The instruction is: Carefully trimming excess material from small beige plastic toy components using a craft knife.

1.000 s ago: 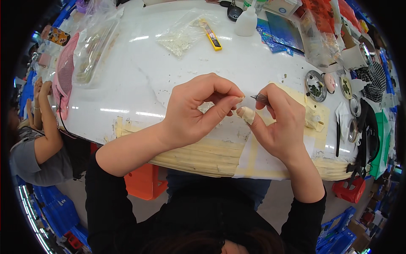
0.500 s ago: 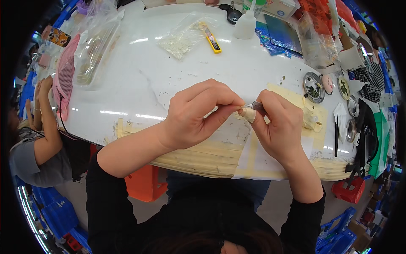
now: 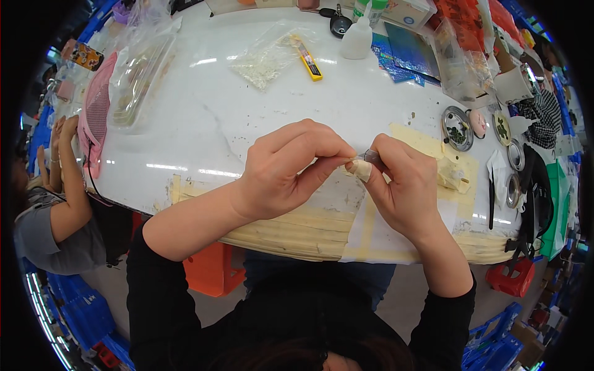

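Over the near middle of the table, my left hand (image 3: 294, 170) is closed, thumb and forefinger pinched together at the tips. Whatever sits in that pinch is too small to make out. Just to its right, my right hand (image 3: 405, 185) grips a small flat grey metal blade (image 3: 372, 157) between thumb and curled forefinger. A pale wrap (image 3: 361, 170) covers the end of my right thumb. The blade's left end comes close to my left fingertips; whether they touch I cannot tell. Beneath my right hand lies white paper (image 3: 383, 232) with yellowish tape.
Farther off are a yellow box cutter (image 3: 307, 59), a plastic bag of pale bits (image 3: 263, 65) and a white squeeze bottle (image 3: 357, 40). Round metal dishes (image 3: 458, 128) and black tweezers (image 3: 492, 201) lie right. At left sits another person (image 3: 65, 216) beside a pink pouch (image 3: 96, 117).
My right hand has shifted slightly left with the blade. A thin pale strip that showed between my fingertips is now mostly hidden. My left hand has barely moved.
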A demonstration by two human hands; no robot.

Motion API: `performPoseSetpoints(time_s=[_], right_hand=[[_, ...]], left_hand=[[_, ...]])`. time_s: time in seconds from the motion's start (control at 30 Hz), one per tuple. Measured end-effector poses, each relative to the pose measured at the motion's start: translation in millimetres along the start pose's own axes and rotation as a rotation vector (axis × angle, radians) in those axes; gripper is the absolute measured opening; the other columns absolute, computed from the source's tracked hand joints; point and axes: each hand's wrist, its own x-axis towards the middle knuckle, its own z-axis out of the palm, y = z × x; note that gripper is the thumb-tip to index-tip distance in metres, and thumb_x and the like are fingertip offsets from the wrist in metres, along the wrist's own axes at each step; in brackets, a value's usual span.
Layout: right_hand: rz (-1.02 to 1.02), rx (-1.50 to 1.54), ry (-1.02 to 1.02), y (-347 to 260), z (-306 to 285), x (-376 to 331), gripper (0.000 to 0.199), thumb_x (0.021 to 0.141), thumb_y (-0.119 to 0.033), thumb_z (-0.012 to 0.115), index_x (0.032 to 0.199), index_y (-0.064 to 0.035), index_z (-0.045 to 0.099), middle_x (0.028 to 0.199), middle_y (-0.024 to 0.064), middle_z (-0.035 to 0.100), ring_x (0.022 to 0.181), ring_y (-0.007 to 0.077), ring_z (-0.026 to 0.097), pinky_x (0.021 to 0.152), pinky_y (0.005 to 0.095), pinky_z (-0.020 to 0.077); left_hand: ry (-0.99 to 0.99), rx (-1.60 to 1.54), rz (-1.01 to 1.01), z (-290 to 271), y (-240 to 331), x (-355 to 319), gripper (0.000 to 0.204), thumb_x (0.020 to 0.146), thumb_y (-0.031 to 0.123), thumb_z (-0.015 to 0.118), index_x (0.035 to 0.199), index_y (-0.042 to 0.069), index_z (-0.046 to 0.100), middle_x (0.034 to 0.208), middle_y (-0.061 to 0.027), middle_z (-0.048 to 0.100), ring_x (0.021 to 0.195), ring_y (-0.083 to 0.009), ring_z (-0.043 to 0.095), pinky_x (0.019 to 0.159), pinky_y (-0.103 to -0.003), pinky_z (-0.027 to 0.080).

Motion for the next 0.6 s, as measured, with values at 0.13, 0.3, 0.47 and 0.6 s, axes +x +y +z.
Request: performPoseSetpoints(time_s=[0.13, 0.3, 0.47, 0.6], right_hand=[[0.002, -0.001, -0.011, 0.0, -0.1, 0.3, 0.024, 0.075, -0.016, 0.073, 0.074, -0.0072, 0.051, 0.061, 0.0041, 0.055, 0.055, 0.0225, 0.057, 0.047, 0.0338, 0.0414], [-0.002, 0.004, -0.020, 0.4, -0.7, 0.0, 0.022, 0.077, -0.016, 0.072, 0.073, -0.0074, 0.052, 0.061, 0.0040, 0.054, 0.053, 0.0223, 0.056, 0.046, 0.0338, 0.0406], [-0.014, 0.061, -0.004, -0.1, -0.8, 0.1, 0.018, 0.078, -0.015, 0.070, 0.074, -0.0078, 0.054, 0.060, 0.0032, 0.053, 0.051, 0.0223, 0.054, 0.045, 0.0333, 0.0394], [-0.028, 0.074, 0.004, 2.9, 0.3, -1.6, 0.020, 0.080, -0.016, 0.070, 0.074, -0.0063, 0.054, 0.060, 0.0041, 0.052, 0.051, 0.0207, 0.052, 0.046, 0.0318, 0.0381]], left_hand=[[0.007, -0.010, -0.023, 0.1, 0.7, -0.7, 0.016, 0.081, -0.005, 0.070, 0.095, 0.000, 0.066, 0.085, -0.0088, 0.066, 0.071, -0.0205, 0.064, 0.059, -0.028, 0.052], [-0.002, 0.014, 0.009, -0.4, 0.0, 0.1, 0.016, 0.081, -0.006, 0.070, 0.095, 0.000, 0.066, 0.086, -0.0087, 0.067, 0.072, -0.0201, 0.065, 0.060, -0.028, 0.051], [-0.020, 0.024, 0.034, -2.3, -0.3, -0.6, 0.018, 0.080, -0.008, 0.070, 0.096, 0.000, 0.066, 0.088, -0.0087, 0.069, 0.074, -0.0190, 0.066, 0.063, -0.027, 0.051], [-0.025, 0.019, 0.040, -2.0, -0.4, -0.3, 0.018, 0.080, -0.009, 0.069, 0.095, -0.001, 0.066, 0.088, -0.0090, 0.069, 0.075, -0.0191, 0.066, 0.062, -0.027, 0.051]])
